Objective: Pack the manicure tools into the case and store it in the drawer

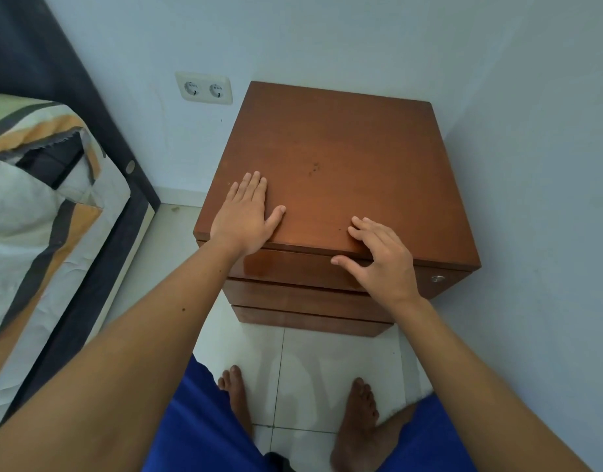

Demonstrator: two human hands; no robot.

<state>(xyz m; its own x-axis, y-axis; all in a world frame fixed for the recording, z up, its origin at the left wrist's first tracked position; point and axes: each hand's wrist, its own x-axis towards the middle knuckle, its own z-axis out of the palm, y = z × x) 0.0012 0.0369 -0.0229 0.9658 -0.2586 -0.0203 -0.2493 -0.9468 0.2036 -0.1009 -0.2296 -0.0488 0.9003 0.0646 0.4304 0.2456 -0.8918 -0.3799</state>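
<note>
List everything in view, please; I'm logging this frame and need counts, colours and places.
nightstand: one, reddish-brown wood, in the wall corner
drawers: three, brown, on its front, all closed
lock: one, silver, top drawer's right end
wall socket: one double, cream, left of the nightstand
bed: one, grey, white and orange bedding, far left
floor tiles: white, below
left hand: flat on the nightstand top
right hand: fingers spread over the front edge
feet: two, bare, on the tiles
shorts: blue

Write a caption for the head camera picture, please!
Left hand rests flat on the wooden nightstand; right hand touches its front edge, drawers closed.
</note>
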